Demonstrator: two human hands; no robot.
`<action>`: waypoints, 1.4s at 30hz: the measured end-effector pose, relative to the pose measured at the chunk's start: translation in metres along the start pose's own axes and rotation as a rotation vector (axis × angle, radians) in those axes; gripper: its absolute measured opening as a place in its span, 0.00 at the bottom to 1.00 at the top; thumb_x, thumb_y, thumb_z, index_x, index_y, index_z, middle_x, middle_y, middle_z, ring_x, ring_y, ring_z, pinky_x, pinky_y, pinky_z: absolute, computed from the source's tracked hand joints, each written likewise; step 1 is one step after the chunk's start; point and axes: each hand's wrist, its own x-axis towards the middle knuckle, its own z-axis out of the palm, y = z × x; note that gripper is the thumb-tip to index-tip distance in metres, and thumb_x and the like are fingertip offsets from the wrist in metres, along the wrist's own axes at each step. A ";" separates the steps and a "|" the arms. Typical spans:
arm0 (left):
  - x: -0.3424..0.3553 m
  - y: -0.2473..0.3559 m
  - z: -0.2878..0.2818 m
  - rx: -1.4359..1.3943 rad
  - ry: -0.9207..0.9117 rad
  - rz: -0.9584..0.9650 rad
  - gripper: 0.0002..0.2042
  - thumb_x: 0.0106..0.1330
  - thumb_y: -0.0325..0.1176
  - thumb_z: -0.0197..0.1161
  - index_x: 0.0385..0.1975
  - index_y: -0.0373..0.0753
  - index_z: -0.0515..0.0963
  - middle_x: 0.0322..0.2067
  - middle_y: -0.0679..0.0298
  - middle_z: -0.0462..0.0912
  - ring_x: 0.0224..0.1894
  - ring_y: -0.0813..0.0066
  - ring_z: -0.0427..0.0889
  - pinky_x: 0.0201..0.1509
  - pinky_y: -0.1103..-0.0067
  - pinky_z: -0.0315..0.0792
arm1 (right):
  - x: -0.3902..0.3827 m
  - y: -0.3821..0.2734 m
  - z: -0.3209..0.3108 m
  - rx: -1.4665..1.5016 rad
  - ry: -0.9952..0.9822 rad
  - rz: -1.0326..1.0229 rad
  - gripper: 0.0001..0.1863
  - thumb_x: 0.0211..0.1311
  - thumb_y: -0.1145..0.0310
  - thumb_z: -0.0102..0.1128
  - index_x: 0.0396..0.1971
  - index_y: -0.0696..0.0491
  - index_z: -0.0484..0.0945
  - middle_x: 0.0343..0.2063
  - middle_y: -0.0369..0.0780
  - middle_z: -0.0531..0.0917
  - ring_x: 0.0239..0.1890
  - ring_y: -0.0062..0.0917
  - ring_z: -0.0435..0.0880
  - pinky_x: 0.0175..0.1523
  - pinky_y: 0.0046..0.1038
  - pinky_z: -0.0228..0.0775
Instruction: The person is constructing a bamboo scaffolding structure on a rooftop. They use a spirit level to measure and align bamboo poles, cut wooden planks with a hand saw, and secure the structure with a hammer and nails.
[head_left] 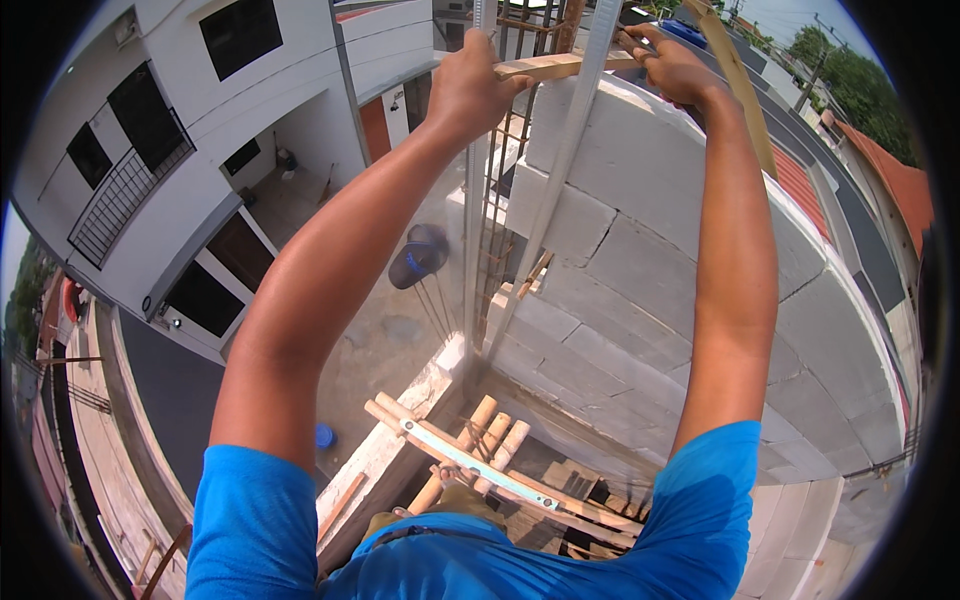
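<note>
Both my arms reach up and away over a wall of light grey blocks (640, 250). My left hand (468, 88) is closed round the left end of a short wooden strip (550, 68), its thumb along the wood. At the strip's other end, my right hand (675, 65) has its fingers bent over the wood near the wall top. One upright metal channel (474, 220) passes by my left hand. A second metal channel (570, 145) slants down across the wall, and the strip runs behind it. Rusty reinforcing bars (520, 30) stand behind the strip.
Below me lie bamboo poles (485, 420) and a spirit level (480, 463). A concrete beam (400, 430) runs beside them, high above the ground. Dark cap-like covers (418, 255) top thin rods. A white house (290, 60) stands left; a bent yellowish strip (745, 90) rises right.
</note>
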 end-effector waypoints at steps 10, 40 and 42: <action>-0.020 -0.007 -0.015 -0.168 0.020 -0.057 0.28 0.64 0.45 0.83 0.46 0.32 0.72 0.38 0.43 0.88 0.42 0.48 0.91 0.47 0.61 0.83 | 0.022 0.022 0.014 -0.059 0.084 -0.110 0.24 0.85 0.60 0.51 0.77 0.37 0.71 0.61 0.46 0.87 0.56 0.34 0.85 0.65 0.40 0.74; -0.021 -0.022 -0.031 0.053 0.244 0.161 0.22 0.72 0.47 0.71 0.43 0.32 0.74 0.33 0.53 0.86 0.33 0.57 0.86 0.43 0.62 0.80 | -0.009 -0.023 -0.006 -0.067 -0.002 0.056 0.24 0.87 0.57 0.46 0.77 0.38 0.69 0.49 0.46 0.90 0.36 0.30 0.88 0.42 0.36 0.81; -0.017 -0.007 -0.038 -0.023 0.246 0.188 0.19 0.78 0.48 0.63 0.40 0.34 0.75 0.31 0.58 0.82 0.32 0.62 0.81 0.42 0.65 0.78 | 0.000 -0.015 -0.004 -0.085 0.006 0.031 0.24 0.87 0.57 0.47 0.78 0.37 0.68 0.41 0.44 0.85 0.33 0.28 0.84 0.39 0.35 0.77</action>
